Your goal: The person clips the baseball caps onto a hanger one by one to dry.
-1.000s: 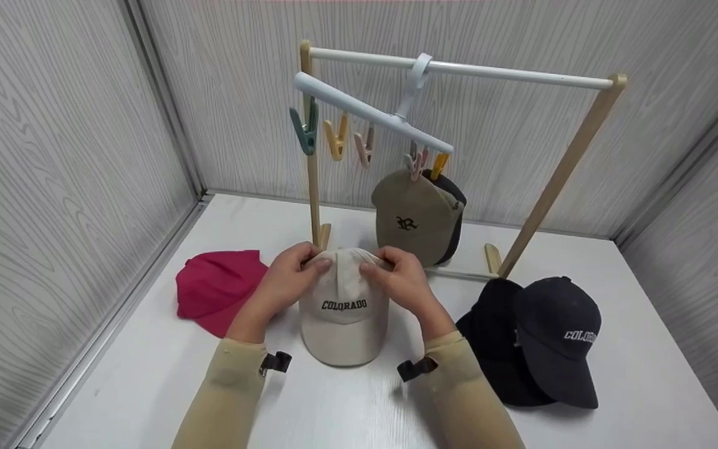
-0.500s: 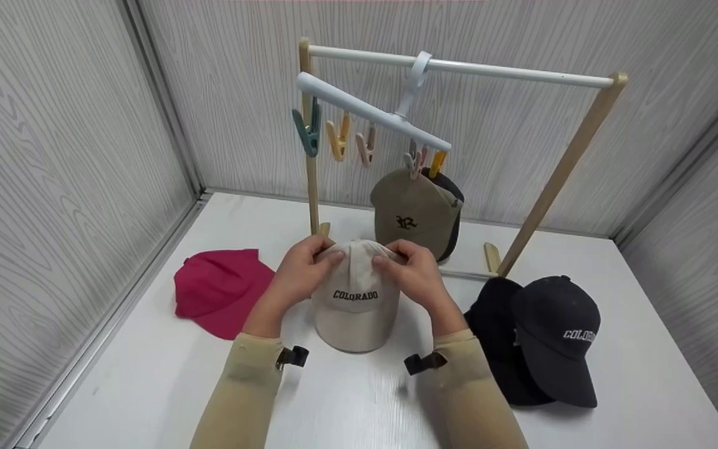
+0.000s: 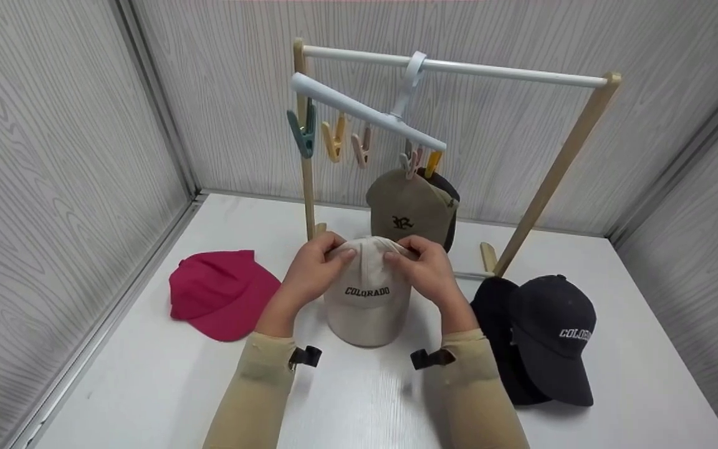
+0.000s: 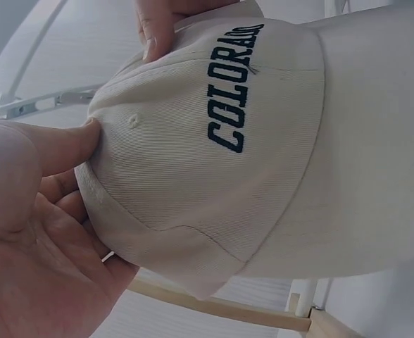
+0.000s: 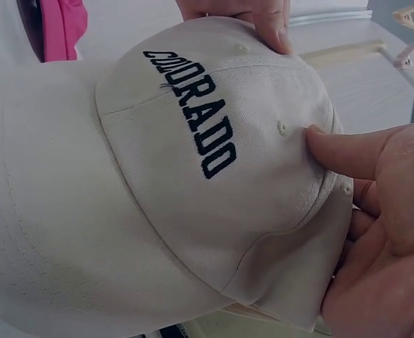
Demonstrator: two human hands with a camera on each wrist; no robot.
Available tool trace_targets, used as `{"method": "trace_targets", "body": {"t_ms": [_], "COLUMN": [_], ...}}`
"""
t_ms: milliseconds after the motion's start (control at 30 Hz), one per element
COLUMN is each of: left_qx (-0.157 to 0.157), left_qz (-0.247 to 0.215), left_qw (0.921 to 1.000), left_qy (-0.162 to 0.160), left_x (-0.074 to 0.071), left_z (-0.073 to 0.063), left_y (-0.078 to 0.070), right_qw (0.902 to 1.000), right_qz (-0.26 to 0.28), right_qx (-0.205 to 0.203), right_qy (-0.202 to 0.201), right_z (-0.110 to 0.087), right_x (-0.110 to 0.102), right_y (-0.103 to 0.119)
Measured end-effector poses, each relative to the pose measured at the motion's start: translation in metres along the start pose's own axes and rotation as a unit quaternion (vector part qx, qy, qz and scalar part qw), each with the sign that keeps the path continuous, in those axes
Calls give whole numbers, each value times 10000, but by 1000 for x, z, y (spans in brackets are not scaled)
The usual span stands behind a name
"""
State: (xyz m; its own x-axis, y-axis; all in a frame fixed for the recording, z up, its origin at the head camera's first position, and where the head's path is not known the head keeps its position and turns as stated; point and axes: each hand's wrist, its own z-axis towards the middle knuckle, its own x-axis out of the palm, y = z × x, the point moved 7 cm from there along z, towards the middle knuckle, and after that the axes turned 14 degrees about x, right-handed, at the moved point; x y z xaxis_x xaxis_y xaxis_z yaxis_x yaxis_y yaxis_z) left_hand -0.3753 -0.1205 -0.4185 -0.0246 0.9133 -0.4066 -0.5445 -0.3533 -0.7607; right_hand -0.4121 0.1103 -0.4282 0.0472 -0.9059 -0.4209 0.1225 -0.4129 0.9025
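In front of the rack (image 3: 515,70), a cream cap (image 3: 368,315)
The left hand (image 3: 314,269) and right hand (image 3: 430,269) pinch its crown in their fingers; a red cap (image 3: 225,293) lies leftward on the worktop (image 3: 359,405).

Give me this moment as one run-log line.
left hand: pinches cream COLORADO cap | right hand: pinches same cap | olive cap: clipped to hanger | red cap: on table

The cream cap (image 3: 368,305) between the fingers (image 3: 339,260) is lettered in black, the navy cap (image 3: 555,337) right of them in white. A crimson cap (image 3: 225,293) is seen left of them; the wall (image 3: 490,125) behind is grained in grey.
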Motion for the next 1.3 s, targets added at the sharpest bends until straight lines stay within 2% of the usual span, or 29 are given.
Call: {"method": "trace_targets", "body": {"t_ms": [433, 600, 1000, 1300], "left_qx": [265, 257, 323, 425], "left_qz": [19, 72, 77, -114], "left_qw": [9996, 9996, 9994, 9989], "left_qy": [-19, -73, -105, -146], "left_x": [8, 8, 20, 27], "left_z": [8, 9, 15, 20], "left_y": [-7, -6, -9, -10], "right_qw": [9999, 9999, 9995, 9995], "right_qz": [0, -103, -269, -219], "right_qx": [3, -9, 68, 83], "right_qy": [-150, -77, -135, -231], "right_z": [-2, -2, -3, -2], "right_x": [-14, -15, -30, -35], "right_y": [4, 6, 4, 2]}}
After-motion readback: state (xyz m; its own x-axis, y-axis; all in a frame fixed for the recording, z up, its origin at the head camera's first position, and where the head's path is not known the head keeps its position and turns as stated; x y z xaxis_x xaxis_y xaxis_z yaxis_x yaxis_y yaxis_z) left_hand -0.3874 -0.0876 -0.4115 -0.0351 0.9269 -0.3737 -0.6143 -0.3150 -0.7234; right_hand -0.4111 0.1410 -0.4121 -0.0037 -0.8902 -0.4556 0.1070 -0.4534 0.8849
